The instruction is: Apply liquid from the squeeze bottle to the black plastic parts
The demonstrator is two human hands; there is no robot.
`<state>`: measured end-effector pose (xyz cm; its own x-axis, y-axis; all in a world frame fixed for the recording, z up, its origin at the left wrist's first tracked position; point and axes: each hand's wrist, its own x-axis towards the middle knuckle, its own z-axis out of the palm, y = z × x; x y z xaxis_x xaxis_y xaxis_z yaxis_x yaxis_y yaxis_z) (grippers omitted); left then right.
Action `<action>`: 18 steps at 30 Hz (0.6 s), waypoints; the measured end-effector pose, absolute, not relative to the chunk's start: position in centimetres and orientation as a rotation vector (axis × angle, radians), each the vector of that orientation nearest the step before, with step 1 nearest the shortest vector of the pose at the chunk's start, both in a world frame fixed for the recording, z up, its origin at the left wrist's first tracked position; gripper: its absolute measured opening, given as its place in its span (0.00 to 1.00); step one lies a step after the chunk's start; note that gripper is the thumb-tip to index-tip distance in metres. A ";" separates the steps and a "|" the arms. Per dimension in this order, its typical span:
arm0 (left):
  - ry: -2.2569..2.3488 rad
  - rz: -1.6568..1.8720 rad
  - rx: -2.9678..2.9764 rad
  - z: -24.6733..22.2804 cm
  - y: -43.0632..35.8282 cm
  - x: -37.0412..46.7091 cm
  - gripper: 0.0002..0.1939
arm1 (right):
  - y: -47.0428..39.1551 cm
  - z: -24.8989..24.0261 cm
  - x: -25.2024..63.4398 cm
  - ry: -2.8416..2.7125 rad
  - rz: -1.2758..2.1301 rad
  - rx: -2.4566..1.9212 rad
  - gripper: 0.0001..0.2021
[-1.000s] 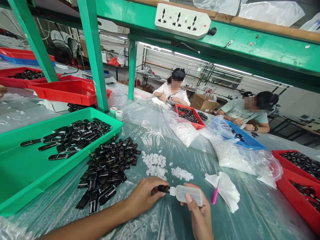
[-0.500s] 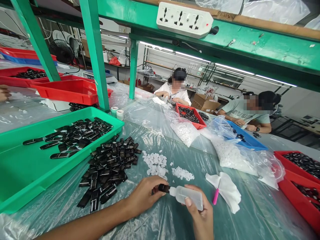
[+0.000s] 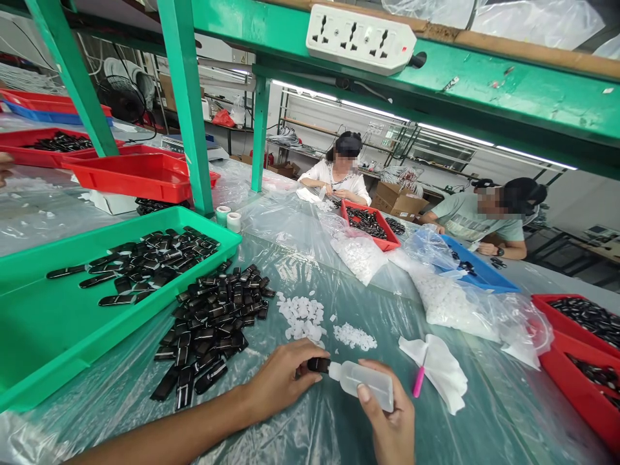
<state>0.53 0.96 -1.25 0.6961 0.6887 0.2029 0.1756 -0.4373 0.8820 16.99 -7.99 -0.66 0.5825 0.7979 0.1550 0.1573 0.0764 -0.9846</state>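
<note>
My left hand point(image 3: 285, 371) pinches a small black plastic piece point(image 3: 318, 365) between thumb and fingers. A translucent squeeze bottle point(image 3: 365, 382) lies tilted in my right hand point(image 3: 394, 413), its fingers wrapped round the body. The bottle's nozzle meets the right end of the black piece; the exact contact is too small to tell. Beyond my hands lie a heap of white flat pieces point(image 3: 303, 316) and a smaller heap of tiny white bits point(image 3: 355, 336). To the left is a pile of similar black pieces point(image 3: 213, 323).
A green tray point(image 3: 97, 345) with black pieces stands at left. On the right lie a white cloth point(image 3: 448, 378), a pink-handled tool point(image 3: 419, 381) and red bins point(image 3: 581, 381). Bags of white parts point(image 3: 450, 307) sit further back. Two co-workers sit opposite, under a green shelf beam point(image 3: 484, 90).
Both hands keep nearly the same pose, with the bottle nozzle still at the black piece. The co-worker at the right has shifted slightly; the view has moved a little.
</note>
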 end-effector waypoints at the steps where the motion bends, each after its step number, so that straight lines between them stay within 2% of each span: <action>1: 0.659 0.687 1.963 -1.2 1.0 0.5 0.15 | -8.0 -0.7 17.0 -0.873 0.572 -1.443 0.16; 7: 0.672 0.708 1.921 -0.9 1.1 0.5 0.13 | -8.0 -0.6 17.0 -0.907 0.539 -1.445 0.16; 18: 0.597 0.575 1.931 -0.5 1.1 0.5 0.16 | -8.0 -0.5 17.2 -0.838 0.616 -1.461 0.18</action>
